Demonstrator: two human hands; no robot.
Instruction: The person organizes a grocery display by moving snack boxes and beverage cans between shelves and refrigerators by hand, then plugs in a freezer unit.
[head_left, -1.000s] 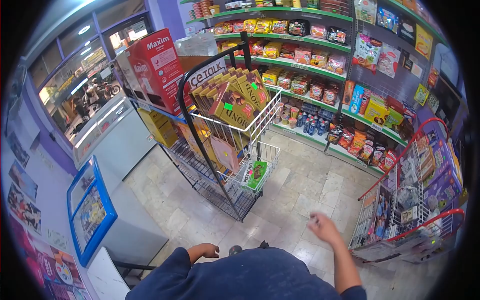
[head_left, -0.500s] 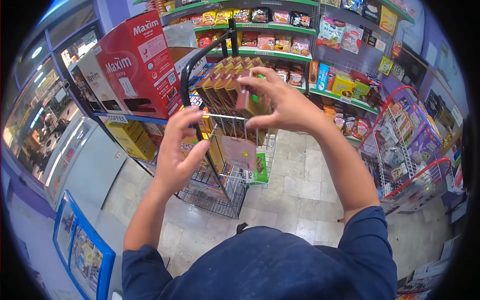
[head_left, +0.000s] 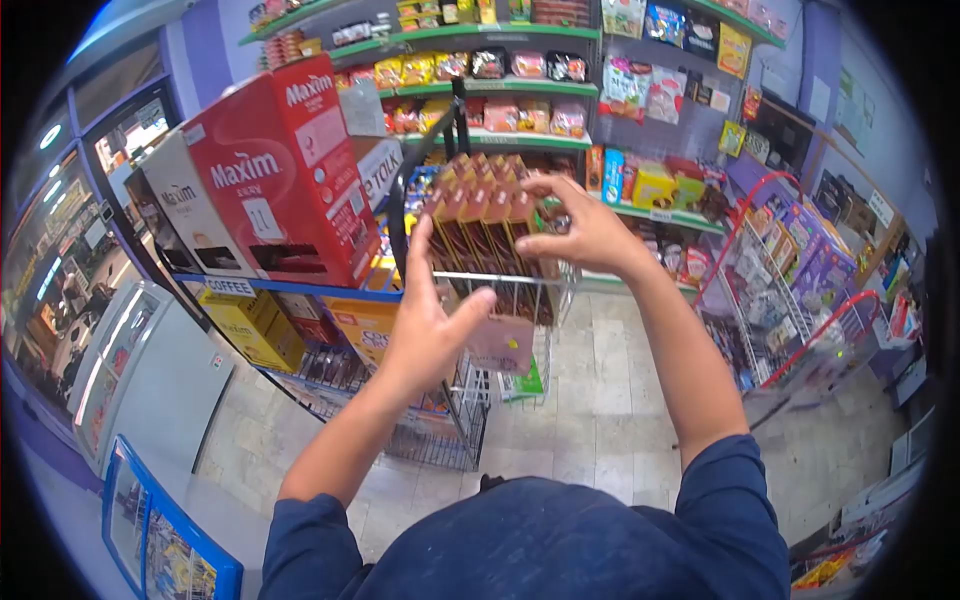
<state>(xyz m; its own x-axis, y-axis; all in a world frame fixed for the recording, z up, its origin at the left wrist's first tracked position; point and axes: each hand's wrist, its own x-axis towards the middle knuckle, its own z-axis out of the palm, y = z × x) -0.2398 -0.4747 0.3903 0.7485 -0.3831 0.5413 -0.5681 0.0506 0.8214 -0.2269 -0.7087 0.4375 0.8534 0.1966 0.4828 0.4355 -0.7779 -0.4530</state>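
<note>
Slim brown-and-gold boxes (head_left: pixel 485 225) stand upright in rows in a white wire rack basket. My right hand (head_left: pixel 585 230) curves around the right-front box, with fingertips near its top and the thumb on its lower front. My left hand (head_left: pixel 425 325) is open at the left end of the front row; its fingers point up along the boxes and its thumb is spread apart. Below the basket's front wire hangs a pinkish card (head_left: pixel 503 343). Beneath it, a green packet (head_left: pixel 522 382) shows in the lower rack.
To the left, a large red Maxim box (head_left: pixel 275 170) stands on a shelf with a COFFEE label. Behind are green-edged shelves (head_left: pixel 500 88) of packaged food. A red-and-white wire cart (head_left: pixel 790 290) stands right, a chest freezer (head_left: pixel 150 370) left, over a tiled floor (head_left: pixel 600 400).
The right-front box, tilted earlier, now stands in line with the row. My left hand has moved right against the row's left end. The view has shifted slightly.
</note>
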